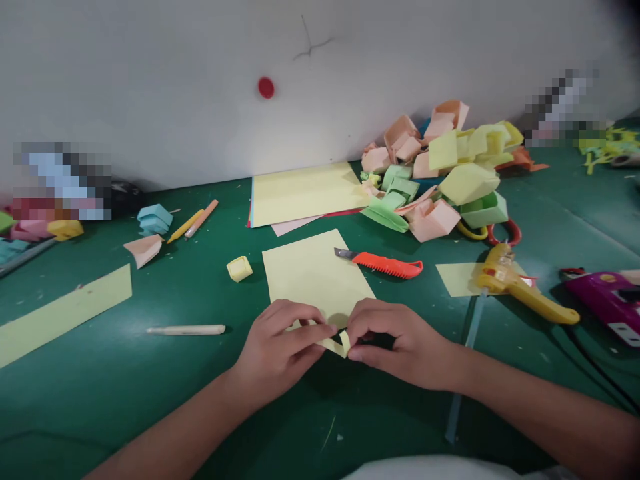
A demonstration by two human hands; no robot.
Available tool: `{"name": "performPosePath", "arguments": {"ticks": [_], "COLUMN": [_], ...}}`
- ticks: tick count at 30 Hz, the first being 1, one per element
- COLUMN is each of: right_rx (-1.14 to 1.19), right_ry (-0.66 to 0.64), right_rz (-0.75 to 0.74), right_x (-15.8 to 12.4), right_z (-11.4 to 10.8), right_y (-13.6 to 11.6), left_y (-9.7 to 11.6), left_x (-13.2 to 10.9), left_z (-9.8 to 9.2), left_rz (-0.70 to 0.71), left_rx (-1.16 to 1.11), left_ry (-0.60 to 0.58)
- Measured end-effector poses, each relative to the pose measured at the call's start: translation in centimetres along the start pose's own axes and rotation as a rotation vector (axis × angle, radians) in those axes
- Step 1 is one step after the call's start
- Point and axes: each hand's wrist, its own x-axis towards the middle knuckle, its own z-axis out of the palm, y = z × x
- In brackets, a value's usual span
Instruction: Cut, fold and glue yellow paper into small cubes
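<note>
Between my two hands is a small folded strip of pale yellow paper (344, 343), bent at a sharp corner. My left hand (286, 340) pinches its left part, with fingers covering much of it. At its right end, the fingertips of my right hand (395, 340) are closed on the paper. Just beyond my hands lies a flat pale yellow sheet (313, 273). An orange-handled utility knife (387, 263) rests across that sheet's right edge, blade to the left. A small folded yellow paper piece (240, 268) sits to the left of the sheet.
A heap of folded paper pieces (435, 173) stands at the back right, beside stacked sheets (305, 193). A yellow glue gun (525, 287) and a purple device (605, 300) lie right. Left are a white pen-like stick (187, 330) and a long paper strip (70, 313).
</note>
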Motion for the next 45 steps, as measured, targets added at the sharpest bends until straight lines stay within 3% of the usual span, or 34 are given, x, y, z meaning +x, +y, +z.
{"name": "performPosePath", "arguments": {"ticks": [11, 17, 25, 33, 45], "right_rx": [-0.251, -0.414, -0.452, -0.449, -0.443], "right_ry": [-0.169, -0.193, -0.169, -0.162, -0.18], "right_rz": [-0.07, -0.055, -0.027, -0.021, 0.001], "right_x": [-0.14, -0.13, -0.24, -0.29, -0.28], "right_z": [-0.1, 0.03, 0.31, 0.23, -0.09], "right_y": [0.3, 0.29, 0.36, 0.28, 0.18], "left_y": [-0.13, -0.29, -0.24, 0.13, 0.07], "left_x": [0.04, -0.3, -0.37, -0.15, -0.39], "left_z": [0.47, 0.74, 0.82, 0.52, 0.45], "left_rz": [0.076, 0.06, 0.001, 0.085, 0.066], "left_rx": [0.138, 0.147, 0.116, 0.099, 0.073], "left_ry": [-0.081, -0.144, -0.181, -0.205, -0.233]}}
